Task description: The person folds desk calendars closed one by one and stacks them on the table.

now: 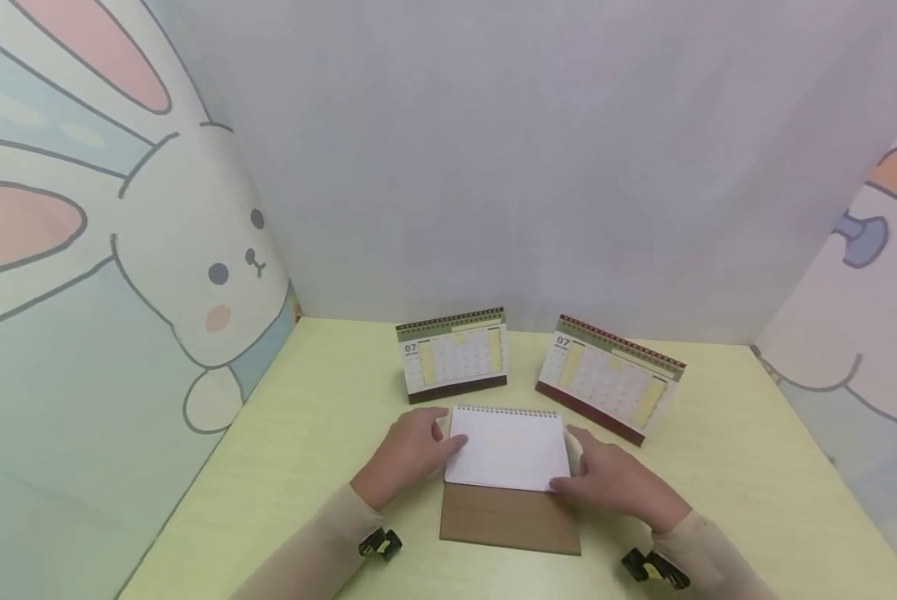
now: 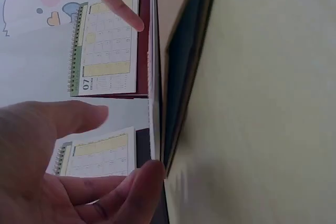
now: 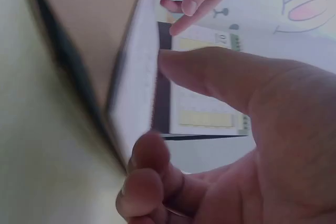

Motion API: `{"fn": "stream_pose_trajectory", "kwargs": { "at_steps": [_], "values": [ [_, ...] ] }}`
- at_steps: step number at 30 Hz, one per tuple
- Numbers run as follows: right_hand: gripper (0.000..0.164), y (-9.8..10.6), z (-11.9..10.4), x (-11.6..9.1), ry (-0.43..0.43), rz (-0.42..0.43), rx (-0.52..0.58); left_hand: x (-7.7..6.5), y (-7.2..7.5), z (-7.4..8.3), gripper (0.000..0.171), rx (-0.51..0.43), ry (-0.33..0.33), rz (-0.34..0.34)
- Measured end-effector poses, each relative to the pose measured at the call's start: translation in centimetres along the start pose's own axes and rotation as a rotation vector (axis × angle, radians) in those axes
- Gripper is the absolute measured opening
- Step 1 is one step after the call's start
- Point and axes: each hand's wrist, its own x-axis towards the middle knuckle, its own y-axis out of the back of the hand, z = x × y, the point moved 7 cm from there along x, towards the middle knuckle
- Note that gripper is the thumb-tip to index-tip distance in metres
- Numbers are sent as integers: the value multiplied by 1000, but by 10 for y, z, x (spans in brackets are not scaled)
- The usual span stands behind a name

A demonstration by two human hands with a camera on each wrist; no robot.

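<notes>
I find the brown-based calendar (image 1: 508, 477) on the table (image 1: 328, 375), blank page up. Behind it stands a dark-based calendar (image 1: 454, 358); behind and right, a red-based calendar (image 1: 609, 379). Left hand (image 1: 407, 447) and right hand (image 1: 617, 479) flank it, thumbs and fingers spread. I judge the step as positioning it; next calls for an even two-sided hold.

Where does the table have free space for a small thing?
Bare table lies between the left hand and the rabbit wall, and right of the right hand and red-based calendar. The middle is crowded: both hands are at the spiral pad, with the brown-based calendar behind.
</notes>
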Motion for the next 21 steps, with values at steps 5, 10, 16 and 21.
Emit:
{"fn": "stream_pose_trajectory", "kwargs": {
  "at_steps": [5, 10, 16, 21],
  "values": [
    [85, 17, -15, -9, 131, 137, -29, -8, 8, 16, 74, 68, -160, 69],
    [83, 14, -29, -12, 285, 254, -163, -15, 8, 20, 82, 167, -307, 44],
    [95, 4, -36, -13, 391, 241, -272, -21, 0, 31, 91, 366, -516, -43],
    [98, -6, -39, -13, 436, 188, -376, -18, -12, 37, 93, 469, -596, -118]
  ]
}}
